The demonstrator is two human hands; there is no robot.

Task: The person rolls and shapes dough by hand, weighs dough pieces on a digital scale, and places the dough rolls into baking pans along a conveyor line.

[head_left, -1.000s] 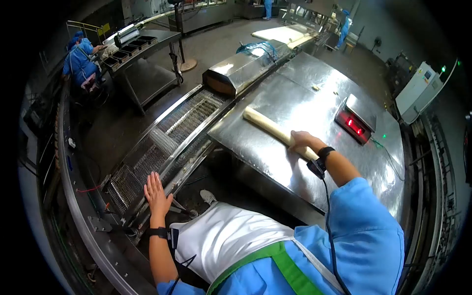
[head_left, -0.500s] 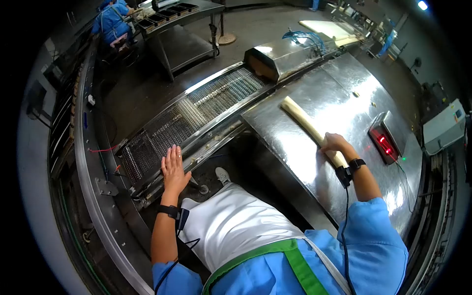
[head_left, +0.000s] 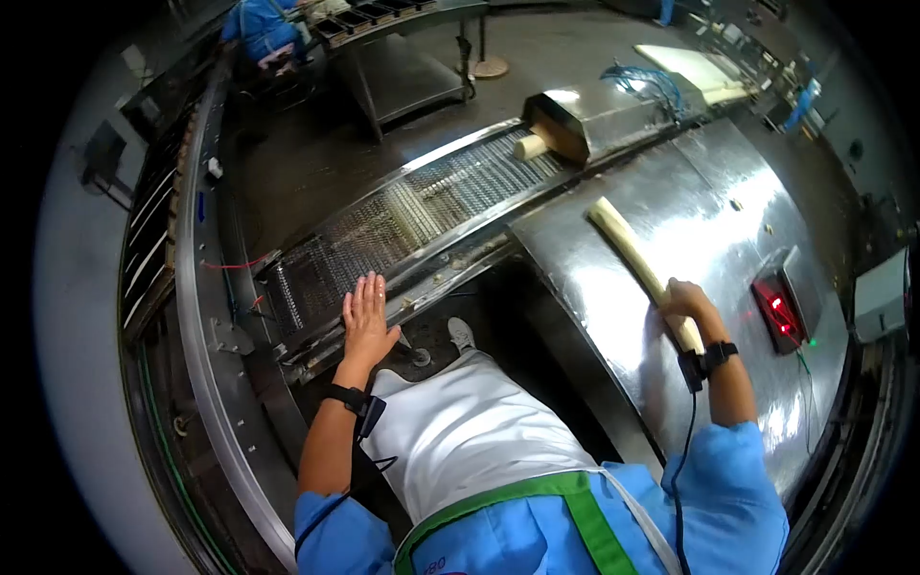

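My left hand (head_left: 368, 321) lies flat with its fingers stretched out at the near edge of the mesh conveyor (head_left: 374, 235), holding nothing. My right hand (head_left: 686, 299) is closed over the lower part of a long pale dough roll (head_left: 628, 242) on the steel table (head_left: 700, 206). The roll slants from far left to near right, and part of it is hidden under the hand. At the conveyor's far end, a shorter dough piece (head_left: 530, 147) pokes out of the metal hood (head_left: 604, 120).
A scale with red digits (head_left: 778, 316) and a trailing cable stands on the table's right. Small dough scraps (head_left: 736, 204) lie near the back. A curved steel rail (head_left: 196, 316) runs along the left. Beyond, a co-worker in blue (head_left: 264, 29) is beside a table with black trays (head_left: 369, 17).
A dough piece has come into view at the hood's opening. The scene has shifted right and slightly down in view. Both hands keep about the same places on the conveyor edge and roll.
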